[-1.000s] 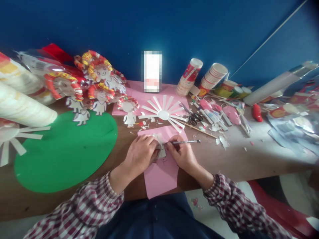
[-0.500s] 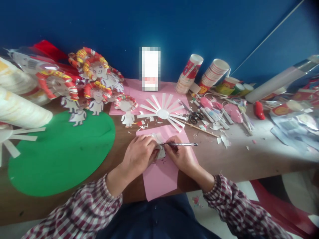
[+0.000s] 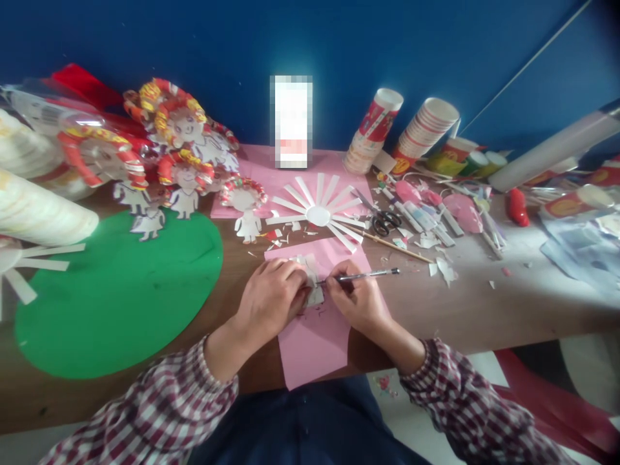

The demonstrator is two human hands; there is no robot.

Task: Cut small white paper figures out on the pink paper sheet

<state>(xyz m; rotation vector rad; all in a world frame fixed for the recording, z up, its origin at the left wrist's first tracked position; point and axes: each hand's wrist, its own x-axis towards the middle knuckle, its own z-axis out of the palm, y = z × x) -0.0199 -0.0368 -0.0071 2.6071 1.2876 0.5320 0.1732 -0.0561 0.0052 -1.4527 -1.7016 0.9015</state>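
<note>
My right hand (image 3: 356, 294) grips a slim pen (image 3: 371, 275), its tip pointing left at a small white paper piece (image 3: 316, 296). Curled over that paper's left side, my left hand (image 3: 276, 290) holds it against a pink sheet (image 3: 314, 355). My left fingers hide part of the paper. Dark marks show on the pink sheet just below it. Beyond my hands lies a white paper cup cut into spread strips (image 3: 318, 215), with a small white paper figure (image 3: 248, 226) to its left.
A green oval sheet (image 3: 121, 303) covers the table's left, with decorated paper figures (image 3: 186, 184) behind it. Black scissors (image 3: 386, 223), a thin stick (image 3: 397, 245), markers (image 3: 421, 219) and paper scraps lie to the right. Stacked paper cups (image 3: 426, 135) and a lit screen (image 3: 293, 119) stand at the back.
My right hand and the pen have shifted slightly right, away from my left hand, and the pen tilts up more. My left hand stays on the paper. The whole view has shifted a little.
</note>
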